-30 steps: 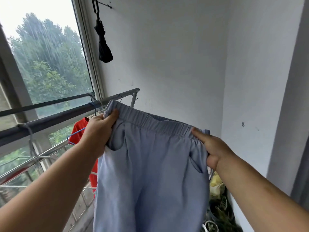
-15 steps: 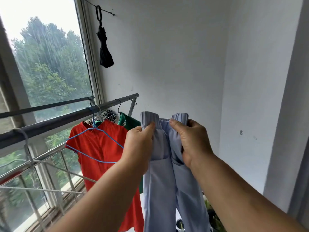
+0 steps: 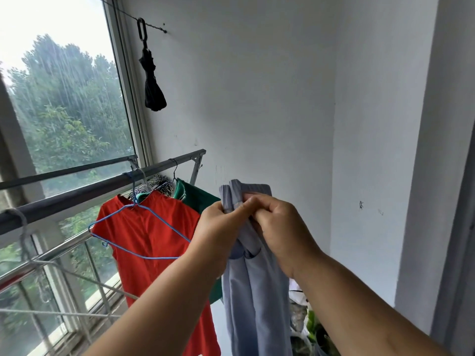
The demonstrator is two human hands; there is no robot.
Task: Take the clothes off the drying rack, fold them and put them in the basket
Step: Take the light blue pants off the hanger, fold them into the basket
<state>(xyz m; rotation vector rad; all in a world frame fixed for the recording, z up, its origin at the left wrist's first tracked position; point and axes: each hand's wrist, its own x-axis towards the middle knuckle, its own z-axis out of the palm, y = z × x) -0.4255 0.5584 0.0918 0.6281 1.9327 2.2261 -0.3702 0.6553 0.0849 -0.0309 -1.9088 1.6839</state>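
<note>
Head view — trousers between left hand and right hand

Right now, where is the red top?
In the head view, the red top hangs lower left from the drying rack rail by the window, with the green garment just to its right.

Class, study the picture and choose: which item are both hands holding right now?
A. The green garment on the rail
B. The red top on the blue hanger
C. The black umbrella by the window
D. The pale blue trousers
D: the left hand and the right hand both pinch the waistband of the pale blue trousers, whose legs hang down together, while the red top hangs untouched on the rail.
</note>
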